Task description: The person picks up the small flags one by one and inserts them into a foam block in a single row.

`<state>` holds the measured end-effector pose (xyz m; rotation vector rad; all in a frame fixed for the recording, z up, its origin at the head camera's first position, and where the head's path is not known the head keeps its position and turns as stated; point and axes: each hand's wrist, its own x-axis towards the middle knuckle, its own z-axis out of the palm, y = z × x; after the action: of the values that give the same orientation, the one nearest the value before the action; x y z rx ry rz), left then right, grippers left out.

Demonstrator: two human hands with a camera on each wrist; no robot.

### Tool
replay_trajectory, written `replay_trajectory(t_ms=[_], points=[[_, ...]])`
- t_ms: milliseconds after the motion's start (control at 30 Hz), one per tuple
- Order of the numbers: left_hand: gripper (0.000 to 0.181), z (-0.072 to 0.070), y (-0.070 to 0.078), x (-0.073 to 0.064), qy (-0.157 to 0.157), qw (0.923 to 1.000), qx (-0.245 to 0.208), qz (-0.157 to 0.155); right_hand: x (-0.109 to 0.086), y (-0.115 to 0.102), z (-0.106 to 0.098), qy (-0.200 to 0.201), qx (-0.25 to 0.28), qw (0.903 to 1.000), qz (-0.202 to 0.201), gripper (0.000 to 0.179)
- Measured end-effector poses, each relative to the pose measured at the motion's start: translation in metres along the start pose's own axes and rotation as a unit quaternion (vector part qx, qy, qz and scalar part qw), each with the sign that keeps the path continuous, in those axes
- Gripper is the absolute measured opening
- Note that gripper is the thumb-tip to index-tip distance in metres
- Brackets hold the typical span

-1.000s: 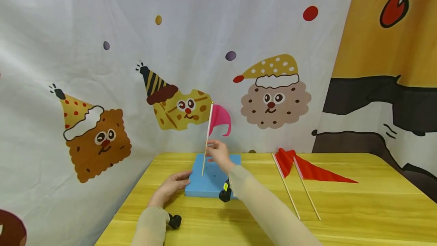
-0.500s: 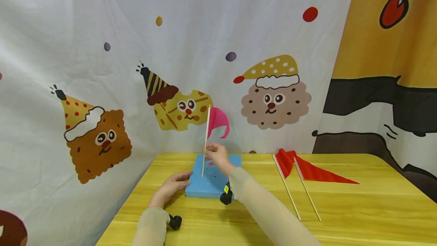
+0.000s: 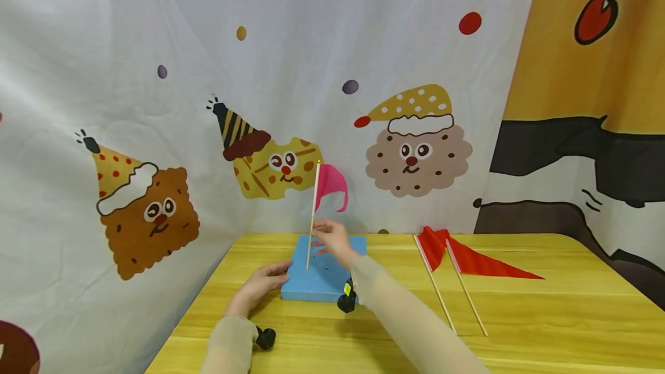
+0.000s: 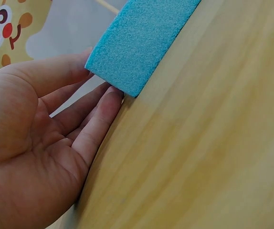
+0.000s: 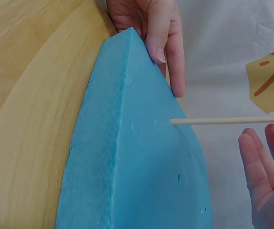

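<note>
Loosely curled right hand [image 3: 334, 239] on flagstick [image 5: 225, 120].

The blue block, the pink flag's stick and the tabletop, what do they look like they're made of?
Blue block: likely matt foam, given its finely grainy side and pitted top. Stick: probably bare wood or bamboo, pale and slim. Tabletop: smooth, with yellowish wood grain, though whether that's real wood or printed laminate I can't tell.

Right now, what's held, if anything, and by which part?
Right hand pinches the pink flag by the bare lower part of its wooden stick. Left hand touches the left edge of the blue foam block.
</note>
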<state>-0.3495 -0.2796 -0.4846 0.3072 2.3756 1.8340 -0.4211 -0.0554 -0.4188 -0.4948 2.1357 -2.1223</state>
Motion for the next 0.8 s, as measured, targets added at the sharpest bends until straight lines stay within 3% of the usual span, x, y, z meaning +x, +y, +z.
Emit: replay_trajectory(t_ms=[167, 367, 567, 800], points=[[0.052, 0.001, -0.001, 0.0, 0.002, 1.0, 0.001, 0.0, -0.003, 0.002, -0.014, -0.009, 0.014, 0.9999, 0.003, 0.026], [0.053, -0.001, 0.001, -0.002, -0.007, 1.0, 0.005, 0.002, -0.018, -0.005, -0.043, 0.015, 0.026, 0.9995, 0.0, 0.026], [0.053, -0.002, 0.003, -0.003, -0.008, 0.9999, 0.013, 0.002, -0.038, -0.007, -0.09, 0.042, 0.019, 0.9989, -0.002, 0.026], [0.053, -0.002, 0.003, -0.003, -0.008, 0.9998, 0.019, 0.002, -0.067, -0.011, -0.152, 0.059, -0.025, 0.9977, 0.021, 0.032]])
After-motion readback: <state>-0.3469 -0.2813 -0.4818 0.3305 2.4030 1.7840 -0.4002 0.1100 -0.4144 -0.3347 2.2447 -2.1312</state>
